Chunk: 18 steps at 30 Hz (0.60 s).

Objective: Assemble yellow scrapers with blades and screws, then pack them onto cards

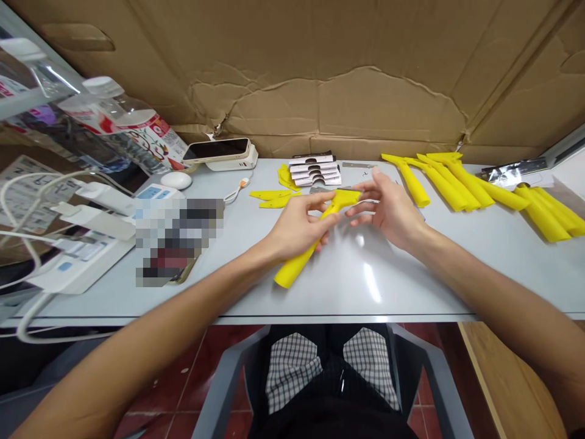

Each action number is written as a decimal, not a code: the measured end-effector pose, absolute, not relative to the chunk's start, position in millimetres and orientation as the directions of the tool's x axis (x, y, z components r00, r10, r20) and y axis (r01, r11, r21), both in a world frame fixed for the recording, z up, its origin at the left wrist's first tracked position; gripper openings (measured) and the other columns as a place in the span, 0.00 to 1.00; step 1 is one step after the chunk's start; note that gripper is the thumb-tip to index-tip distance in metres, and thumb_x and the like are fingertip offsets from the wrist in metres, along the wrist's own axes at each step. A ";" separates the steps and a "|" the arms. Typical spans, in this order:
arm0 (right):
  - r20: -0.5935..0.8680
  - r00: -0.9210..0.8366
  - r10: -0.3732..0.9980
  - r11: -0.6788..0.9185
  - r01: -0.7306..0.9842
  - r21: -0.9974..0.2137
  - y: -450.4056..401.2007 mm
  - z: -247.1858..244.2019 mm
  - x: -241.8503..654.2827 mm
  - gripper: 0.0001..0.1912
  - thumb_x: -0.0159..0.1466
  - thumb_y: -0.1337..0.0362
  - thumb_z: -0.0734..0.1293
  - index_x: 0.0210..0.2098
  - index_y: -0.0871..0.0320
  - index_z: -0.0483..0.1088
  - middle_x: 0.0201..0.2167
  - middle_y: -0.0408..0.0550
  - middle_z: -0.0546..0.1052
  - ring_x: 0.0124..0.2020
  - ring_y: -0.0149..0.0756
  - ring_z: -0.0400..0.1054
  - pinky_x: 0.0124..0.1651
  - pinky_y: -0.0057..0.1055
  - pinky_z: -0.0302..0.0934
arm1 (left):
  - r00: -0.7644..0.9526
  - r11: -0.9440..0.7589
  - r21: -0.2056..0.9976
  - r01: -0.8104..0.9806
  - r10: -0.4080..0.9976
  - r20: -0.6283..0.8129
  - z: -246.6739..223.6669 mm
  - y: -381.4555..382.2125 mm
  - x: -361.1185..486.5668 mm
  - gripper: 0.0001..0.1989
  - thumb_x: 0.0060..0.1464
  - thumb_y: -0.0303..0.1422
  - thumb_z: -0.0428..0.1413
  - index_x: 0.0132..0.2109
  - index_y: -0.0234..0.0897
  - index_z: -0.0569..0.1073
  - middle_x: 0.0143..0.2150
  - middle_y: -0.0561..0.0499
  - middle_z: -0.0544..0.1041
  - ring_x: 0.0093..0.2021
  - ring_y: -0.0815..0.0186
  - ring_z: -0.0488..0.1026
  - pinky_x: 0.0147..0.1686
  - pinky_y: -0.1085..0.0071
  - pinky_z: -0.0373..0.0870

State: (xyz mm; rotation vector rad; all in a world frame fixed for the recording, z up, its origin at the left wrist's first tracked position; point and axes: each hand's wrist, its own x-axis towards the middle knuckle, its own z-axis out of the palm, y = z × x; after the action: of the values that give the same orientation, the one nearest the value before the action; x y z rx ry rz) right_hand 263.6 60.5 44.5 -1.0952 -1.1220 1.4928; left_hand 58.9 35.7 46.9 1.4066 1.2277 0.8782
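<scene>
My left hand (299,222) is wrapped round a yellow scraper (297,265), its handle slanting down towards the table's front edge. A thin metal strip shows along the top of the scraper's wide head. My right hand (388,204) is beside that head with fingers apart; whether a fingertip touches it I cannot tell. Just beyond my hands lies a row of paper-wrapped blades (316,171). Flat yellow pieces (272,198) rest left of them. A loose metal blade (358,164) lies at the back. Right of my right hand are several more yellow scrapers (450,180).
On the left stand a white power strip (86,256) with cables, a blurred-out item (180,241), a white mouse (176,180) and a phone (217,150) on a white block. Plastic bottles (132,125) lean behind. A cardboard sheet (342,42) closes off the table's back.
</scene>
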 end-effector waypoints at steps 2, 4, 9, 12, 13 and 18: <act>-0.100 -0.120 0.988 -0.118 -0.156 -0.981 69.4 48.5 274.5 0.34 0.62 0.27 0.70 0.37 0.54 0.75 0.38 0.53 0.80 0.34 0.41 0.78 0.35 0.39 0.78 | 0.268 0.144 0.988 0.053 0.951 -0.153 49.9 41.0 54.8 0.19 0.55 0.34 0.68 0.53 0.34 0.81 0.32 0.52 0.78 0.19 0.71 0.69 0.16 0.73 0.62; -0.049 -0.072 0.996 -0.058 -0.138 -0.989 80.3 50.5 287.9 0.30 0.65 0.31 0.70 0.36 0.53 0.74 0.38 0.52 0.79 0.35 0.40 0.78 0.36 0.39 0.77 | 0.358 0.236 0.964 -0.125 0.917 -0.178 51.3 46.3 50.3 0.11 0.52 0.35 0.68 0.41 0.36 0.78 0.31 0.53 0.77 0.18 0.74 0.65 0.13 0.75 0.57; 0.170 0.020 0.985 0.168 0.070 -0.983 100.9 48.5 317.0 0.17 0.69 0.48 0.72 0.32 0.53 0.75 0.35 0.51 0.78 0.37 0.41 0.75 0.36 0.38 0.73 | 0.481 0.449 0.813 -0.371 0.842 -0.246 47.0 49.8 48.6 0.14 0.47 0.34 0.67 0.33 0.38 0.69 0.26 0.57 0.72 0.14 0.81 0.54 0.10 0.81 0.45; 0.351 -0.081 0.933 0.344 0.492 -0.800 105.8 46.1 329.1 0.09 0.66 0.57 0.73 0.31 0.54 0.77 0.35 0.51 0.80 0.39 0.44 0.75 0.45 0.45 0.73 | 0.511 0.509 0.759 -0.407 0.815 -0.272 42.2 47.6 51.8 0.13 0.47 0.33 0.67 0.34 0.39 0.68 0.25 0.57 0.73 0.13 0.81 0.54 0.09 0.82 0.43; 0.390 -0.167 0.905 0.405 0.616 -0.675 106.9 45.5 332.9 0.07 0.64 0.59 0.74 0.32 0.54 0.78 0.35 0.51 0.81 0.41 0.46 0.75 0.50 0.49 0.72 | 0.524 0.528 0.743 -0.411 0.804 -0.282 40.7 47.2 52.4 0.13 0.47 0.32 0.66 0.36 0.39 0.69 0.26 0.57 0.74 0.13 0.80 0.54 0.09 0.81 0.43; 0.315 -0.445 0.839 0.527 0.808 -0.263 112.3 47.0 351.9 0.07 0.65 0.63 0.71 0.39 0.54 0.83 0.41 0.53 0.83 0.47 0.52 0.75 0.55 0.52 0.68 | 0.553 0.587 0.683 -0.435 0.772 -0.312 33.0 50.9 52.3 0.11 0.51 0.31 0.62 0.39 0.39 0.67 0.30 0.55 0.77 0.12 0.78 0.58 0.08 0.81 0.47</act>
State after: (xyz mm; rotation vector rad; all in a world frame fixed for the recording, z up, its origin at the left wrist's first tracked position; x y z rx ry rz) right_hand 351.9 112.3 47.0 -1.3503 -2.3650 0.1033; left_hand 52.3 50.9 33.0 0.5851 0.6465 0.7633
